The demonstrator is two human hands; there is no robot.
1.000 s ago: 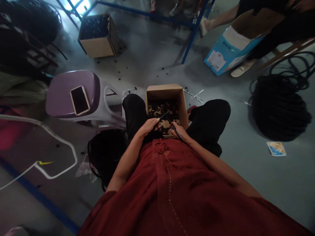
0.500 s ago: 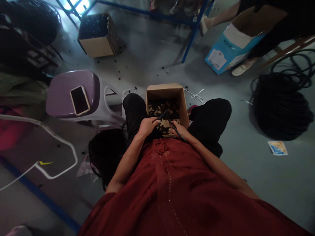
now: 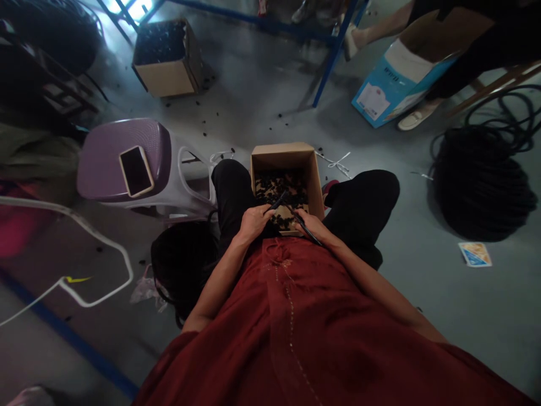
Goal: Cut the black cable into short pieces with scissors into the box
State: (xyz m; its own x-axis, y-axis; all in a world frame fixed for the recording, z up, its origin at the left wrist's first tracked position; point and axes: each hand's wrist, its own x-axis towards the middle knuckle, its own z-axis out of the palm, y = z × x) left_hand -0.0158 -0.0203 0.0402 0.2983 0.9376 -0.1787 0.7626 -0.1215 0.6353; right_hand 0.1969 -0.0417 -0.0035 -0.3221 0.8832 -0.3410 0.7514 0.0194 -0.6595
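Note:
My left hand (image 3: pixel 253 223) is shut on a short black plastic piece (image 3: pixel 277 202), which sticks out past the fingers over an open cardboard box (image 3: pixel 281 155). My right hand (image 3: pixel 306 225) grips a thin black rod-like strand (image 3: pixel 307 232) that runs down across the box's near edge. Both hands hover just above the box, which rests between my knees in black trousers (image 3: pixel 359 208). Many small black pieces (image 3: pixel 279 189) lie in it, and my hands hide its near part.
A lilac plastic stool (image 3: pixel 122 160) holds a phone (image 3: pixel 135 171). Behind stands a second cardboard box (image 3: pixel 163 79) of black pieces, with more scattered on the floor. A black cable coil (image 3: pixel 479 186) lies right. A co-worker's leg (image 3: pixel 380 28) and blue carton (image 3: pixel 397 84) are beyond.
My left hand has shifted slightly toward my body, and my right hand slightly to the right. Both still hold their black items over the box.

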